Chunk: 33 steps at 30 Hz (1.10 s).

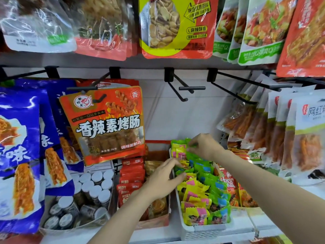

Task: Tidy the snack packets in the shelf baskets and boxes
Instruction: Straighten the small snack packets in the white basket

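A white plastic basket [198,232] on the shelf holds several small yellow packets [194,199] and green packets [213,184] standing in rows. My right hand [204,146] is at the basket's far end and pinches a green packet there. My left hand [162,180] reaches in from the left, its fingers curled on green packets near the basket's middle left edge. To the left, an orange box [154,222] holds red packets [131,180] and brownish packets.
Small jars with white lids [91,187] fill a box at the left. Large snack bags hang from black hooks [191,88] above; an orange bag [107,124] hangs just left of the hands. Red packets [232,187] lie right of the basket.
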Motion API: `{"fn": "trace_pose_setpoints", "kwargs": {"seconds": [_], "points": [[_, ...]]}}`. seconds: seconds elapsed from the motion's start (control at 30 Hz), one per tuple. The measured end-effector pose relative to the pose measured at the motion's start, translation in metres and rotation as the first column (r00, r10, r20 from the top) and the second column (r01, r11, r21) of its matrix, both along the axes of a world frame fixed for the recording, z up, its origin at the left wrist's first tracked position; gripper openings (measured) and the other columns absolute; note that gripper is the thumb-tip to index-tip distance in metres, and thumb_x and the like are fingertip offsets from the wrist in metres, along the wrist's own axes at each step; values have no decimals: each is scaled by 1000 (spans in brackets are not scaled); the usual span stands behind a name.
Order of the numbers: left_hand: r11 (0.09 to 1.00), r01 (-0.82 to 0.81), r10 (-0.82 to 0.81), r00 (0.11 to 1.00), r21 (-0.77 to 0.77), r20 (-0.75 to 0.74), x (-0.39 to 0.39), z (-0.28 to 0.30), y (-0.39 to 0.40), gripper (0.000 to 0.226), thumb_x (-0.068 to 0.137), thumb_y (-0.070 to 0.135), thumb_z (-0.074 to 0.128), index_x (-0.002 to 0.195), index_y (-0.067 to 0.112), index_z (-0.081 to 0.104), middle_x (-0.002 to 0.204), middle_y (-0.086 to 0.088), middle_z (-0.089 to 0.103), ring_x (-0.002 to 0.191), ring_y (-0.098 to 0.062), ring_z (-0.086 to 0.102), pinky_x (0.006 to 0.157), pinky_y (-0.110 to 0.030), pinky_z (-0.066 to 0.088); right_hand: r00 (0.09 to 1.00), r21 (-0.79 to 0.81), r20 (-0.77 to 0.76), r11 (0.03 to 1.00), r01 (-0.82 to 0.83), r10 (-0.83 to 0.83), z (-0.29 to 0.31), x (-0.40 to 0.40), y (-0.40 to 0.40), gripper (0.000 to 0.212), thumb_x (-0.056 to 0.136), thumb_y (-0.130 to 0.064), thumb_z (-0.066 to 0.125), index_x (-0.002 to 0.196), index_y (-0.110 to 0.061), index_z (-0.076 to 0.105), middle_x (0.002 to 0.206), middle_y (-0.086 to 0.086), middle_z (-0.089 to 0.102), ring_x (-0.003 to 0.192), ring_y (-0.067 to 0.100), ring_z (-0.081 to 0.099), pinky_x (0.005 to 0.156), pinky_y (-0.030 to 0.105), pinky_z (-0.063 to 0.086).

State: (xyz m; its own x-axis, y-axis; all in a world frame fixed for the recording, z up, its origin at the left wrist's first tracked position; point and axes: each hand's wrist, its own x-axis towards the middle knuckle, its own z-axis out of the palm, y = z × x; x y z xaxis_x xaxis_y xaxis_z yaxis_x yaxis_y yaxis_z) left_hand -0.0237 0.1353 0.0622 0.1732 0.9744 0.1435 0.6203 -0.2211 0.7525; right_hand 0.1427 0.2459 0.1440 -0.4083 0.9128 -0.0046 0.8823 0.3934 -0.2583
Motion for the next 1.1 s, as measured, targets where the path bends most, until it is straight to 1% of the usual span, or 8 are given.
{"fn": "trace_pose_setpoints", "kwargs": {"seconds": [0.17, 0.37, 0.63, 0.7, 0.8, 0.93, 1.0, 1.1], "points": [[1000, -8, 8, 1000, -14, -18, 2, 3, 2, 26, 95, 50, 53, 110, 30, 49, 97, 28, 43, 97, -1, 45, 78, -24, 35, 1000, 62, -3, 998, 9, -9, -17, -7, -3, 33, 86, -47, 68, 114, -29, 72, 119, 5, 55, 110, 25, 58, 97, 39, 48], [1000, -5, 5, 1000, -26, -8, -1, -1, 0, 26, 93, 56, 52, 109, 35, 48, 117, 21, 49, 109, -1, 49, 88, -30, 45, 997, 133, 70, 991, 10, -20, -22, -16, 0, 18, 81, -44, 72, 95, -33, 70, 117, 0, 48, 119, 23, 43, 98, 42, 34], [999, -31, 33, 998, -39, 50, 1, -2, -2, 23, 92, 55, 53, 108, 39, 49, 110, 28, 47, 109, -1, 49, 87, -29, 45, 970, 122, 236, 988, -92, 61, -24, -20, -4, 28, 83, -51, 67, 102, -31, 67, 120, 3, 46, 121, 28, 37, 98, 44, 31], [998, -33, 35, 998, -45, 48, -1, -3, -4, 27, 92, 56, 53, 112, 39, 50, 114, 28, 48, 112, -1, 48, 92, -31, 47, 985, 159, 137, 980, -124, 102, -13, -18, -7, 24, 86, -41, 69, 102, -24, 67, 121, 3, 50, 119, 28, 43, 96, 40, 35], [999, -20, 22, 998, -47, 58, -2, -3, -4, 26, 93, 54, 54, 114, 40, 51, 131, 19, 50, 122, -1, 45, 97, -30, 44, 966, 135, -201, 982, -134, 160, 25, -2, -9, 19, 87, -25, 71, 95, -10, 62, 103, 8, 66, 98, 29, 64, 84, 37, 49], [998, -43, 46, 996, -41, 79, 2, -1, -3, 30, 93, 49, 57, 119, 36, 50, 125, 16, 52, 120, -7, 50, 90, -24, 40, 892, 233, -437, 972, -14, 118, 74, 37, -19, 21, 85, -27, 74, 90, -13, 59, 88, 5, 72, 68, 18, 72, 67, 33, 58], [995, -76, 81, 993, -59, 87, 6, 2, -2, 46, 92, 52, 58, 129, 32, 42, 130, 18, 51, 121, -7, 50, 96, -28, 40, 808, 240, -584, 968, 76, 81, 84, 53, -23, 19, 85, -28, 74, 94, -14, 63, 84, 2, 73, 66, 10, 71, 58, 24, 56], [986, -126, 140, 981, -109, 133, 14, 8, 0, 59, 90, 58, 57, 137, 29, 35, 138, 19, 50, 123, -8, 49, 100, -31, 39, 654, 94, -757, 991, 97, 8, 90, 67, -28, 9, 86, -24, 71, 90, -16, 69, 81, 0, 75, 61, 5, 71, 50, 16, 53]]}}
